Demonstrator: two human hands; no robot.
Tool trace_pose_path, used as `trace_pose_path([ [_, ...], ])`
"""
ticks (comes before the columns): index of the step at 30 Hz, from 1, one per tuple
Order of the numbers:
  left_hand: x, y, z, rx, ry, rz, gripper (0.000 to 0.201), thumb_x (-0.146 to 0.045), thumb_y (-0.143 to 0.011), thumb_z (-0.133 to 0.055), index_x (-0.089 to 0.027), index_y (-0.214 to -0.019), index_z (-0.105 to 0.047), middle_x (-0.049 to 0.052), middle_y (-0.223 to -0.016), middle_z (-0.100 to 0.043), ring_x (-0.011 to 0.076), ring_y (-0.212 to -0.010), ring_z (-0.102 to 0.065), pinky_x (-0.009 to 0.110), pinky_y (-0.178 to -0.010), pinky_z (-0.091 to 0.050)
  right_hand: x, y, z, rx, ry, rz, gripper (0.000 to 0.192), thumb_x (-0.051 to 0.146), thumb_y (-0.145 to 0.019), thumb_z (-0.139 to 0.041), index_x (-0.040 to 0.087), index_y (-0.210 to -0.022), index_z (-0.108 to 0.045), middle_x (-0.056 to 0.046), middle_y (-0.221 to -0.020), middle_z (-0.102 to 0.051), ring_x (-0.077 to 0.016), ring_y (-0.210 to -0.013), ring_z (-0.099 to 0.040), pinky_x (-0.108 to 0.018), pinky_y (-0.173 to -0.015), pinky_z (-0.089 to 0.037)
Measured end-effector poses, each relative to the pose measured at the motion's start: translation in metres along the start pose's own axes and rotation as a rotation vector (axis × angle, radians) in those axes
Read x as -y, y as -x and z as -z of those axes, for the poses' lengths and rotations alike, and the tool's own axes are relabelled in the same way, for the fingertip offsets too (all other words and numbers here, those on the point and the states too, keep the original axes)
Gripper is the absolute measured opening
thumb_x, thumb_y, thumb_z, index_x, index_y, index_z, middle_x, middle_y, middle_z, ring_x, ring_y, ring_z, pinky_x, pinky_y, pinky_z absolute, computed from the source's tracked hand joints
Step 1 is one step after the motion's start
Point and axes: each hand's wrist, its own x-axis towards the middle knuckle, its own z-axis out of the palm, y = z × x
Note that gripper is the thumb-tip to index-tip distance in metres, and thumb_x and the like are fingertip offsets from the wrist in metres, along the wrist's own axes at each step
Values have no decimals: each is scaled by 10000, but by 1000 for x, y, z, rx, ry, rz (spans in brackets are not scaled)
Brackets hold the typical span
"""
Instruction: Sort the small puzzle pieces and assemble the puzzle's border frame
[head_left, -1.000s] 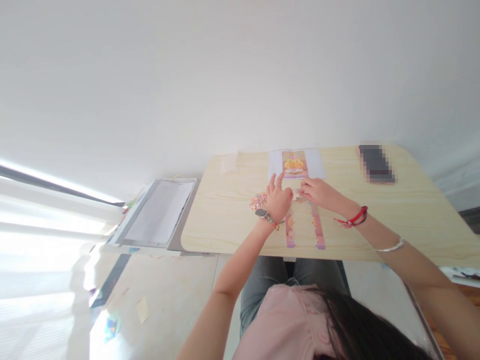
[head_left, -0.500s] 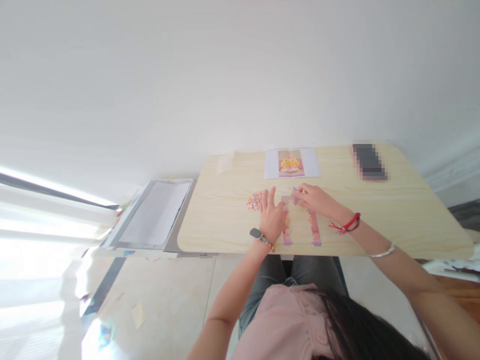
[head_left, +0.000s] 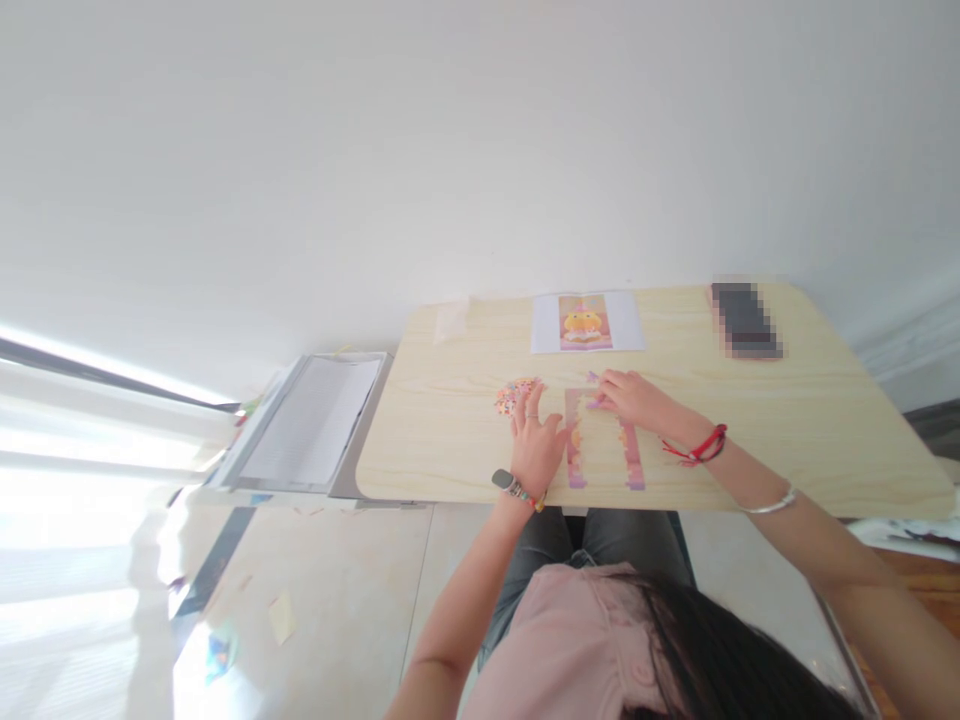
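Observation:
My left hand (head_left: 535,437) lies flat on the light wooden table (head_left: 810,420), fingers spread, its tips at a small pile of loose coloured puzzle pieces (head_left: 513,393). Beside it stand two long pink-purple strips of joined puzzle pieces, the left strip (head_left: 574,440) and the right strip (head_left: 630,455). My right hand (head_left: 634,397) rests at the strips' far ends with fingertips pinched on a small purple puzzle piece (head_left: 594,381). A reference picture (head_left: 585,322) of an orange character on white paper lies at the table's far edge.
A blurred-out dark phone (head_left: 744,318) lies at the far right of the table. A small clear bag (head_left: 451,320) lies at the far left corner. A grey tray of white paper (head_left: 315,420) sits left of the table. Paper scraps (head_left: 282,616) litter the floor.
My left hand has come down from the reference picture and now lies flat next to the loose pieces. My right hand stays at the strips' far ends. The view shifted slightly.

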Motion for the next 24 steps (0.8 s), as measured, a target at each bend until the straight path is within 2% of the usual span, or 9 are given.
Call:
trace_pose_path([
  [4, 3, 7, 2, -3, 36, -26, 142, -154, -759, -609, -186, -897, -620, 109, -1387, -296, 313, -1314, -229, 520, -1027, -329, 18, 18, 1, -26, -82, 34, 122, 234, -855, -486, 164, -812, -576, -80, -856, -568, -188, -787, -517, -320, -688, -383],
  [11, -1, 29, 6, 52, 88, -38, 157, -148, -763, -607, -210, -906, -625, 80, -1376, -296, 312, -1314, -206, 501, -1013, -359, 60, 44, -6, 23, -101, 16, 99, 194, -847, -488, 157, -814, -573, -68, -835, -566, -184, -813, -499, -326, -718, -383],
  [18, -2, 52, 7, 49, 98, -36, 174, -152, -781, -582, -216, -940, -611, 78, -1373, -290, 306, -1316, -199, 496, -1005, -377, 68, 45, 2, -42, -71, -158, 127, 279, -818, -560, 153, -838, -556, -78, -879, -568, -198, -839, -512, -326, -710, -376],
  [24, -6, 58, 6, 32, 114, -27, 179, -160, -786, -573, -219, -950, -611, 77, -1373, -295, 302, -1314, -211, 491, -1004, -384, 74, 42, -2, -61, 10, -175, 122, 185, -861, -484, 164, -769, -561, -56, -788, -569, -187, -796, -518, -319, -681, -349],
])
